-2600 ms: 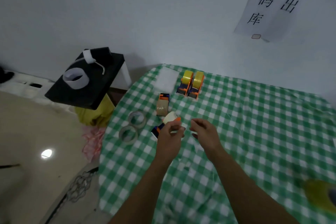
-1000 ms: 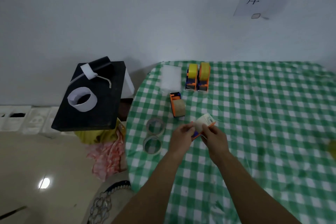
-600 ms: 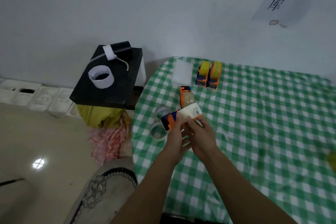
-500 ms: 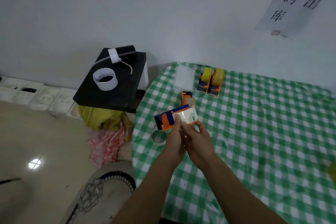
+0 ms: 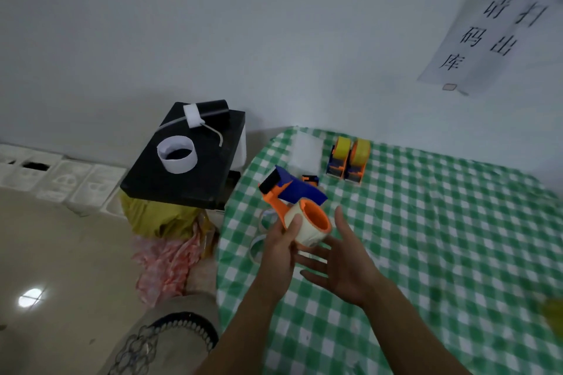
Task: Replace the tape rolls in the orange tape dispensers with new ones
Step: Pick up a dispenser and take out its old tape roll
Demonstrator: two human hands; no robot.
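Note:
My left hand (image 5: 278, 248) grips an orange and blue tape dispenser (image 5: 291, 192) lifted above the table's left edge; its thumb lies on the pale tape roll (image 5: 304, 230) mounted on the orange hub. My right hand (image 5: 344, 265) hovers just right of the roll, palm up, fingers spread, holding nothing. Two orange dispensers with yellow rolls (image 5: 348, 161) stand side by side at the back of the table. A third dispenser (image 5: 310, 179) lies behind the lifted one, mostly hidden. Clear tape rolls (image 5: 259, 248) lie under my left hand, partly hidden.
The table wears a green checked cloth (image 5: 426, 237). A white pad (image 5: 306, 151) lies at its back left corner. Left of the table stands a black box (image 5: 185, 161) with a white paper ring. Yellow and pink bags (image 5: 164, 240) sit on the floor below.
The dispenser has been raised and turned so the roll's orange hub faces me. My right hand has let go of it and opened beside the roll.

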